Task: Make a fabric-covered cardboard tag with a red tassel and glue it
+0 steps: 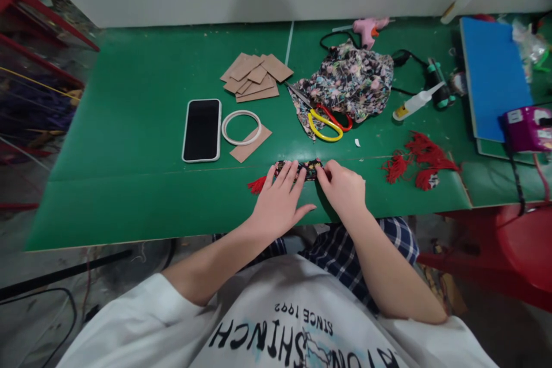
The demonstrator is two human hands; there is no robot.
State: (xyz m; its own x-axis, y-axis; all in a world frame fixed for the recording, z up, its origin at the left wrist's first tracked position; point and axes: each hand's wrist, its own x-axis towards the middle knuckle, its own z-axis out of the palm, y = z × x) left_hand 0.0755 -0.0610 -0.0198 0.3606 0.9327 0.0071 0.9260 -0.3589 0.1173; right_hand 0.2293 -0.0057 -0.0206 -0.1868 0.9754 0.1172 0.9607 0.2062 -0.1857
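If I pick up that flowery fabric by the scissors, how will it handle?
The floral fabric lies crumpled in soft folds, so it will probably droop and hang limp rather than hold shape. It looks thin, so likely light. One edge overlaps the scissors, so lifting it may drag or nudge them.

Left hand (282,198) flat, fingers spread; right hand (342,187) apparently pinching.

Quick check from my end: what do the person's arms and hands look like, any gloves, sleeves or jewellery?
Both hands are bare: no gloves, rings or watch visible on the left hand or right hand. The forearms are uncovered. A white short sleeve shows at the left upper arm, part of a white T-shirt with dark lettering.
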